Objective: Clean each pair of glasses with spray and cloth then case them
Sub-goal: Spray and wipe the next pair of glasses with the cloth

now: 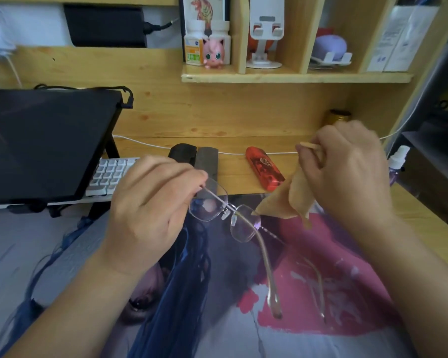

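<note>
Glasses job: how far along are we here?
Mid-clean on one pair. The left hand pinches the rimless glasses by one lens edge; the right hand grips the tan cloth, which hangs just beside the other lens. The spray bottle stands at the desk's right edge. Left: casing. The dark case, grey case and red case lie closed behind.

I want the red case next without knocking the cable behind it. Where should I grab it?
Take the red case across its long sides near the middle, coming from above and in front. It lies flat on the desk, angled, and the white cable seems to run just behind its far end, so pinching the long sides should keep fingers clear.
</note>
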{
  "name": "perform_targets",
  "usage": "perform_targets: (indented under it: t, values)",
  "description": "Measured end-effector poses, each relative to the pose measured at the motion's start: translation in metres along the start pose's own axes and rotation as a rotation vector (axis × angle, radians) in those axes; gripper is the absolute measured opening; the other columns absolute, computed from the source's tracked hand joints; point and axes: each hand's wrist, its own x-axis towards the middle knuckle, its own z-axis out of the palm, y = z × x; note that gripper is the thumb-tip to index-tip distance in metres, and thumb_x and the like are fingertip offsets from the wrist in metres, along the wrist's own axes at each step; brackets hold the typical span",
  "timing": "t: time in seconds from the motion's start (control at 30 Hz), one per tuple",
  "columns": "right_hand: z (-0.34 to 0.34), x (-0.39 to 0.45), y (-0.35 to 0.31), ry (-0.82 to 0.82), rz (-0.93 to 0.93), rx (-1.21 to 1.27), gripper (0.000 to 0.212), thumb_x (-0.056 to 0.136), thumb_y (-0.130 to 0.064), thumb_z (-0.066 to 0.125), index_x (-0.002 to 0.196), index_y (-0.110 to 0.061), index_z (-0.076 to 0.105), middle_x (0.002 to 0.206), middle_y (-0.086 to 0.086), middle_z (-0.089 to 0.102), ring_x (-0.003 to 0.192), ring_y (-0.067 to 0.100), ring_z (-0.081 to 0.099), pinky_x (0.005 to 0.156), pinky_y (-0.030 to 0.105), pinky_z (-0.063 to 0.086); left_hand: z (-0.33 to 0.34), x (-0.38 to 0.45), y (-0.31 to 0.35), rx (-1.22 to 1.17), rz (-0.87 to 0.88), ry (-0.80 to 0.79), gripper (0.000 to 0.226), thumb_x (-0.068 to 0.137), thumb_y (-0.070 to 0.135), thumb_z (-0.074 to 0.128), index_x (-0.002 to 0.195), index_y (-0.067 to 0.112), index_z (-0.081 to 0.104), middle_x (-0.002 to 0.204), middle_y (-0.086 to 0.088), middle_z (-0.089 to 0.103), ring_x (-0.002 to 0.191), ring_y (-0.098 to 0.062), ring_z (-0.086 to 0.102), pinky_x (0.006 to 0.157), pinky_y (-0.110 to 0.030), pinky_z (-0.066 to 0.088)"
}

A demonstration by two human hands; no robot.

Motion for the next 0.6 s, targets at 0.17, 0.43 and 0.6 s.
perform_targets:
  t: [0.17,0.43,0.6]
  values:
    - [-0.003,0.004,-0.017,-0.142,0.338,0.135,0.031,0.105,-0.039,0.04,0.094,-0.011,0.047,0.069,0.01,0.056,0.065,0.038,0.049,0.059,0.042,0.034,0.002,-0.003,0.001,-0.025,-0.162,0.004,0.014,0.093,-0.014,0.058,0.093,-0.011,0.071,0.088,-0.019,0.07,0.079,-0.032,0.06,0.079,-0.03,0.046]
    - [0.021,-0.01,-0.03,-0.276,0.948,1.048,0.037,0.107,-0.039,0.043,0.079,-0.018,0.055,0.07,-0.004,0.054,0.072,0.013,0.052,0.071,0.032,0.042,0.006,-0.008,0.006,-0.176,-0.322,0.044,0.017,0.1,-0.006,0.051,0.104,0.008,0.059,0.088,-0.016,0.066,0.08,-0.037,0.065,0.071,-0.048,0.051]
    - [0.024,-0.014,-0.041,-0.322,0.823,1.09,0.05,0.1,-0.051,0.045,0.081,-0.006,0.055,0.081,0.028,0.059,0.072,0.023,0.055,0.072,0.051,0.051,0.01,-0.009,0.009,-0.208,-0.306,0.006,0.016,0.099,-0.005,0.053,0.104,0.009,0.059,0.087,-0.016,0.068,0.079,-0.034,0.066,0.067,-0.047,0.051]
